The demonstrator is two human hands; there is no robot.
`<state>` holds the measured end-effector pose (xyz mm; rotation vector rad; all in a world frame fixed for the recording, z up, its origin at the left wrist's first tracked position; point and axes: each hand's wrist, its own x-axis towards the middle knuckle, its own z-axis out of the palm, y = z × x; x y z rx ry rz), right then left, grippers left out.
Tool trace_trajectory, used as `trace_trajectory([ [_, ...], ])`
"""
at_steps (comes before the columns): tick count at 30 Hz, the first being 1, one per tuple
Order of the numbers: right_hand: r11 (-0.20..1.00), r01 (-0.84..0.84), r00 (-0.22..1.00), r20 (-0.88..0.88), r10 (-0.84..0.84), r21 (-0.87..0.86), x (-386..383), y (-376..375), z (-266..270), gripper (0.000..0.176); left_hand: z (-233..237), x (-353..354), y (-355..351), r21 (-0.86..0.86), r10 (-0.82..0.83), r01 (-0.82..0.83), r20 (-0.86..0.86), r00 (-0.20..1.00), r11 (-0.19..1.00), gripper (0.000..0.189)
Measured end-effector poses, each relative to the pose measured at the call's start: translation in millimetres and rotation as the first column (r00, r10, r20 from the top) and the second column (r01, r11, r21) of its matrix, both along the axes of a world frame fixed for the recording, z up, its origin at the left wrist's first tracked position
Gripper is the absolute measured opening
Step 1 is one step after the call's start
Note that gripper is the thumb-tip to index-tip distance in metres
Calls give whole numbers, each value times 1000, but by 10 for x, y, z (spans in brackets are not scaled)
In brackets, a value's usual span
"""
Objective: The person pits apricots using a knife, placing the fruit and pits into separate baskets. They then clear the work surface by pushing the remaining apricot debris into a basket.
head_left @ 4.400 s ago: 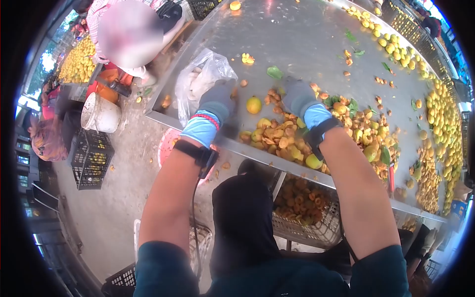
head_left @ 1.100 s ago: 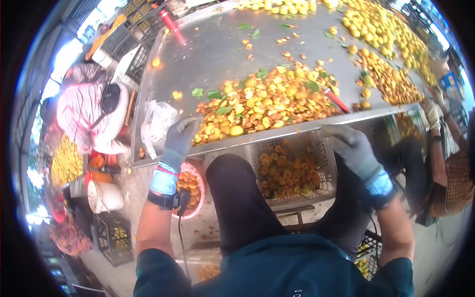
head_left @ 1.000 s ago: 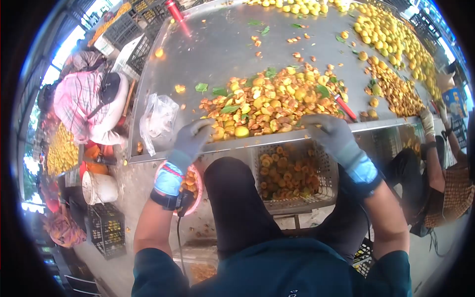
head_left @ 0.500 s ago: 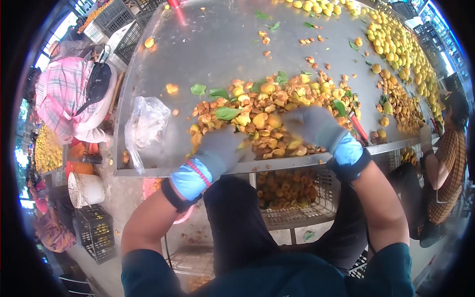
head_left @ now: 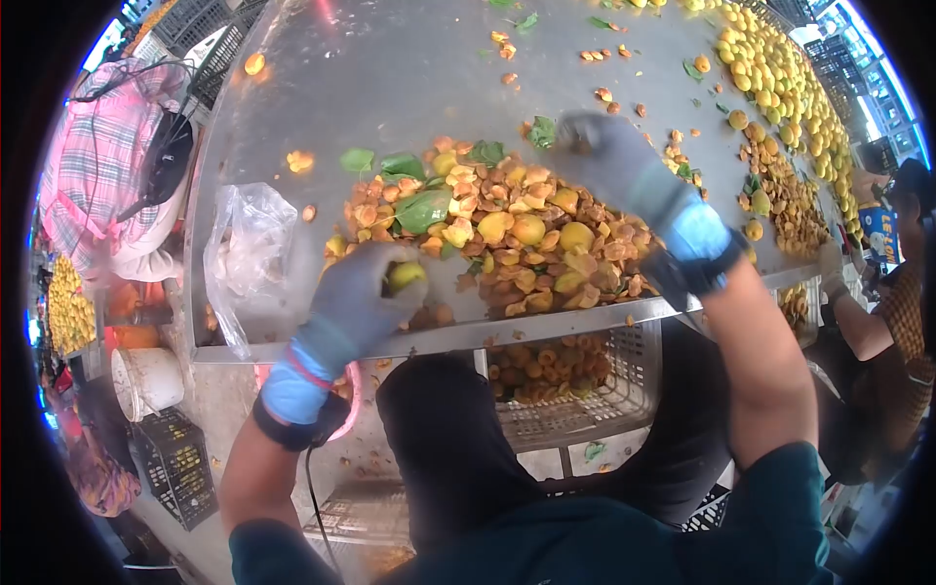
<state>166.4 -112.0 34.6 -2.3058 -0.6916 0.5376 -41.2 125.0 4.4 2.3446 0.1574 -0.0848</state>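
Where I see my left hand [head_left: 356,292]: at the near fringe of the fruit heap [head_left: 531,239], grey-gloved, fingers curled round a yellow-green fruit [head_left: 407,275] — a firm grasp, the fruit showing between thumb and fingers.
Fruit in hand: the yellow-green fruit sits in that left hand, just inside the front lip of the steel table [head_left: 409,68], at the heap's near edge.
My right hand [head_left: 609,156]: gloved too, stretched to the far side of the heap, fingers bunched downward; I cannot tell from here whether it grips anything.
Between the hands: the fruit heap, a mix of brownish cut pieces and a few whole yellow ones, with green leaves [head_left: 421,207] lying on top.
Left of the left hand: a clear plastic bag [head_left: 246,255], crumpled on the table, near the heap but apart from it.
Under the table edge: a mesh basket [head_left: 585,409] holding cut fruit.
Far right side: whole yellow fruit [head_left: 780,78] in a long band.
Others: a person in pink plaid [head_left: 97,166] at the left end — another person's arm [head_left: 858,322] at the right.
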Motion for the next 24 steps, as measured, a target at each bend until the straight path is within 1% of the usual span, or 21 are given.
trace_trajectory([
  [1,979,-117,983,122,138,-166,-104,-133,9,22,75,17,-14,-317,76,-105,-103,992,943,28],
  [2,979,-116,983,120,137,-165,-278,-187,-109,22,74,63,-32,-316,75,-105,-106,992,943,28],
  [3,918,-154,920,286,269,-366,-458,-247,-307,24,79,141,-58,-441,31,-62,-78,996,895,28],
  [4,819,-142,811,409,419,-556,-553,-279,-408,27,95,229,-107,-558,-9,-17,-44,999,830,27],
  [5,820,-140,810,412,417,-555,-547,-247,-396,27,138,363,-225,-611,-59,89,69,996,786,25],
  [6,773,-170,833,330,444,-611,-515,-181,-383,32,139,503,-299,-610,-59,90,72,996,788,25],
  [7,724,-205,852,244,463,-659,-484,-142,-369,39,109,637,-354,-553,-97,109,51,994,826,25],
  [8,727,-203,853,246,460,-656,-446,-158,-333,39,69,765,-406,-493,-138,133,28,990,860,26],
  [9,865,-245,964,-17,264,-438,-387,-203,-268,42,2,908,-450,-491,-143,140,33,989,860,26],
  [10,962,-183,939,-324,111,-203,-318,-256,-216,46,-91,1049,-485,-270,-202,185,-38,979,945,32],
  [11,973,-193,914,-384,130,-129,-239,-332,-245,47,-164,1123,-537,-36,-237,234,-122,964,972,37],
  [12,973,-194,914,-384,132,-128,-262,-440,-195,47,-203,1098,-642,-36,-236,233,-122,964,972,37],
  [13,982,-21,838,-532,119,187,-331,-578,-123,48,-256,1040,-774,289,-267,266,-38,963,919,38],
  [14,870,209,738,-655,160,447,-413,-681,-82,49,-266,1023,-861,588,-326,246,31,945,771,39],
  [15,732,412,579,-777,249,542,-494,-766,-114,59,-230,1059,-912,631,-358,297,-33,933,717,37],
  [16,677,431,549,-769,327,596,-497,-870,-252,64,-201,1094,-959,631,-376,309,-30,926,712,37],
  [18,573,537,487,-782,388,619,-674,-960,-237,67,-175,1134,-996,637,-380,376,-138,914,673,33],
  [19,540,553,476,-772,421,635,-736,-959,-202,68,-204,1170,-993,622,-392,404,-165,905,671,35],
  [20,541,559,503,-775,382,629,-788,-970,-190,70,-228,1220,-1029,623,-399,409,-165,902,667,35],
  [22,509,521,580,-722,378,685,-872,-1000,-298,69,-257,1293,-1078,675,-349,460,-306,886,577,32],
  [24,467,499,594,-681,429,730,-902,-1025,-431,64,-192,1252,-1079,691,-368,453,-281,886,563,32],
])
